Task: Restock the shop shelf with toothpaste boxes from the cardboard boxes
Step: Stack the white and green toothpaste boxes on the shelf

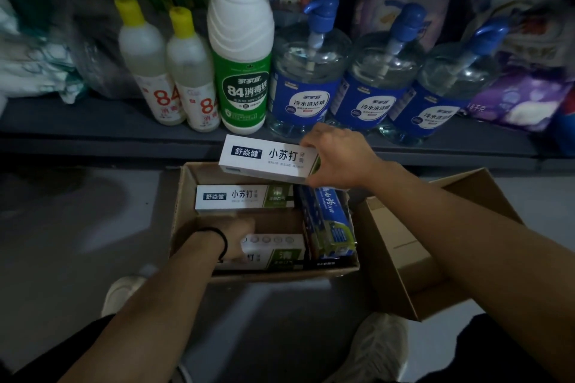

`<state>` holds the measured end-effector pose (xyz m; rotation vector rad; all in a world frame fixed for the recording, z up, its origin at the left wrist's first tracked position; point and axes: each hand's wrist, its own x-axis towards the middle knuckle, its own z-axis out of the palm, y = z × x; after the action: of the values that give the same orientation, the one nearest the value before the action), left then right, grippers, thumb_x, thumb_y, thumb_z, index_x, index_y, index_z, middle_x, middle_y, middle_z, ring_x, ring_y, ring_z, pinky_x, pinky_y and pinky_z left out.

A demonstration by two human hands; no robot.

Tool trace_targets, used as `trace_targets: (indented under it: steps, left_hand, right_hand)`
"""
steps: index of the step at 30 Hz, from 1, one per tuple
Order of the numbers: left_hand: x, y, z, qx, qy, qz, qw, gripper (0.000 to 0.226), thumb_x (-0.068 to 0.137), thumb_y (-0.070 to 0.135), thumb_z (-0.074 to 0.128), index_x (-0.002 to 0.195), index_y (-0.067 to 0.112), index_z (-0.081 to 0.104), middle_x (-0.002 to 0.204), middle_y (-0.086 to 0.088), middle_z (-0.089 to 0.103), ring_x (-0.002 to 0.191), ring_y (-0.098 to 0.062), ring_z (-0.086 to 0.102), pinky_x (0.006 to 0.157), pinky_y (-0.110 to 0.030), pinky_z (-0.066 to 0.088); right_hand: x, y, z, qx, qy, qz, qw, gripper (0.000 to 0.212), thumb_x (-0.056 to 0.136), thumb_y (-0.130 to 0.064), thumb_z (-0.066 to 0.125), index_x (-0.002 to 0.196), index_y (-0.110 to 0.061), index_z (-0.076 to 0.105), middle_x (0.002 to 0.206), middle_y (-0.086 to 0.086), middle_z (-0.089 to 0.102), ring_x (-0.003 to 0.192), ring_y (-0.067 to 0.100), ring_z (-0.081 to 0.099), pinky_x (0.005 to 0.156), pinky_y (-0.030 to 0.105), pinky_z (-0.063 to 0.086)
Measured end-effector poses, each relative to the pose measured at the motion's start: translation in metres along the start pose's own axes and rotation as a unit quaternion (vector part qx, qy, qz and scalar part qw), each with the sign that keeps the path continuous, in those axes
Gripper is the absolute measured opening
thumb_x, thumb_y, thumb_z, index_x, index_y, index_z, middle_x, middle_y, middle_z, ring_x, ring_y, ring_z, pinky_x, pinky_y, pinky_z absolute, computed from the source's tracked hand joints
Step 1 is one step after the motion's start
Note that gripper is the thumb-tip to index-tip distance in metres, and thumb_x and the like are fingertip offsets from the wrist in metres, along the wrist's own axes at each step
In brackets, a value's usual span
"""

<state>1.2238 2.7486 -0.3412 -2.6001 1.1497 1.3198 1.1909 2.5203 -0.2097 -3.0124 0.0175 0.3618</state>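
The right hand (337,158) grips a white toothpaste box (264,158) by its right end, thumb below and fingers over the top, holding it flat above the carton (186,196) and just short of the shelf (93,130); gripping the end probably leaves the length free to slide in. The left hand (239,235) reaches down into the carton, on or beside another white box (277,253); whether it grips it I cannot tell. A third white box (245,197) and blue boxes (329,224) lie inside. A second carton (404,274) sits to the right. The held box reads 舒焱健 小苏打. On the shelf, the green bottle (241,71) reads 84消毒液; the pump bottles (306,84) read 冷水洗洁精.
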Motion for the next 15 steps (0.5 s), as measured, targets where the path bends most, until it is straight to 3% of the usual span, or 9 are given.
trace_targets:
  steps: [3, 6, 10, 15]
  left_hand:
    - [-0.021, 0.008, -0.021, -0.051, 0.028, 0.009, 0.998, 0.035, 0.079, 0.022, 0.073, 0.098, 0.029, 0.044, 0.117, 0.0, 0.054, 0.104, -0.02, 0.052, 0.089, -0.034, 0.046]
    - [-0.051, 0.021, -0.05, -0.053, 0.061, 0.022, 0.996, 0.044, 0.08, 0.022, 0.073, 0.116, 0.025, 0.048, 0.124, 0.001, 0.053, 0.108, -0.022, 0.053, 0.095, -0.038, 0.046]
    - [-0.101, 0.042, -0.088, -0.047, 0.128, 0.048, 0.99, 0.038, 0.078, 0.023, 0.074, 0.107, 0.031, 0.05, 0.113, 0.004, 0.058, 0.101, -0.016, 0.055, 0.09, -0.036, 0.048]
    - [-0.163, 0.071, -0.129, -0.004, 0.209, 0.076, 0.975, 0.037, 0.075, 0.028, 0.076, 0.103, 0.032, 0.052, 0.111, 0.008, 0.059, 0.098, -0.013, 0.056, 0.081, -0.028, 0.046]
  right_hand:
    - [-0.013, -0.003, -0.021, -0.014, 0.023, 0.005, 1.0, 0.062, 0.066, -0.047, 0.075, 0.12, -0.024, 0.056, 0.111, -0.003, 0.054, 0.093, 0.019, 0.057, 0.074, 0.038, 0.051]
    - [-0.032, -0.008, -0.051, -0.031, 0.052, 0.007, 0.998, 0.063, 0.066, -0.049, 0.074, 0.121, -0.023, 0.057, 0.113, -0.002, 0.055, 0.094, 0.02, 0.058, 0.074, 0.035, 0.05]
    - [-0.063, -0.016, -0.098, -0.048, 0.086, 0.025, 0.995, 0.063, 0.068, -0.046, 0.072, 0.124, -0.023, 0.056, 0.116, -0.002, 0.054, 0.099, 0.022, 0.057, 0.074, 0.034, 0.047]
    - [-0.106, -0.024, -0.157, -0.075, 0.141, 0.039, 0.986, 0.056, 0.065, -0.044, 0.071, 0.116, -0.025, 0.059, 0.109, -0.003, 0.055, 0.091, 0.022, 0.059, 0.072, 0.036, 0.051]
